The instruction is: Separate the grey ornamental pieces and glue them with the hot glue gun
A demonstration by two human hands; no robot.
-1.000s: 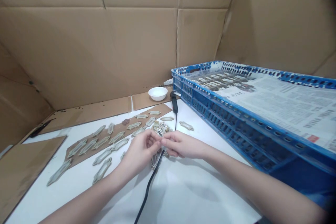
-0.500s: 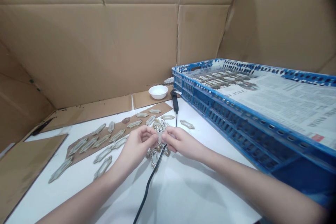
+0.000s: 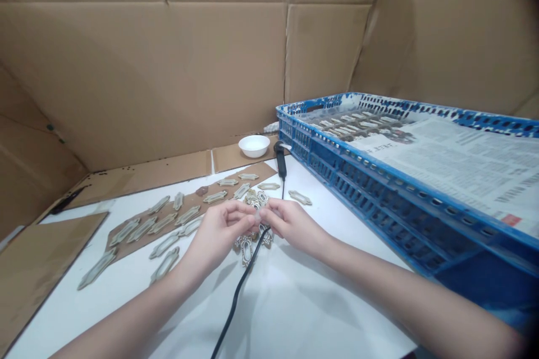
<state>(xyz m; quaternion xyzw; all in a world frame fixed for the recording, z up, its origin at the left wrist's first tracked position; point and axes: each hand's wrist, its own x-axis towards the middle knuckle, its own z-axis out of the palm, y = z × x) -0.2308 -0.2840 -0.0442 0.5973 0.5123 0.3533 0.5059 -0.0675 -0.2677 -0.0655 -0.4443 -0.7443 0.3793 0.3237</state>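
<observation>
My left hand (image 3: 223, 230) and my right hand (image 3: 295, 227) meet fingertip to fingertip over a pile of ornate metal pieces (image 3: 246, 251). Pinched between both sets of fingertips is a small whitish translucent piece (image 3: 258, 216); most of it is hidden, so its kind cannot be made out. A black cable (image 3: 236, 297) runs under the hands, over the pile, toward a black-handled tool (image 3: 281, 161) lying beyond them. To the left, several pale elongated frame-like plates (image 3: 164, 265) lie on the white table and on a brown cardboard strip (image 3: 206, 210).
At right stands a large blue plastic crate (image 3: 337, 174), holding newspaper (image 3: 455, 162) and rows of similar pieces (image 3: 357, 123). A white bowl (image 3: 254, 146) sits at the back. Cardboard walls (image 3: 168, 78) enclose the table, and a cardboard sheet (image 3: 46, 263) lies at left.
Both hands stay over the pile, with only slight shifts of the fingertips around the whitish piece. Nothing else has visibly moved.
</observation>
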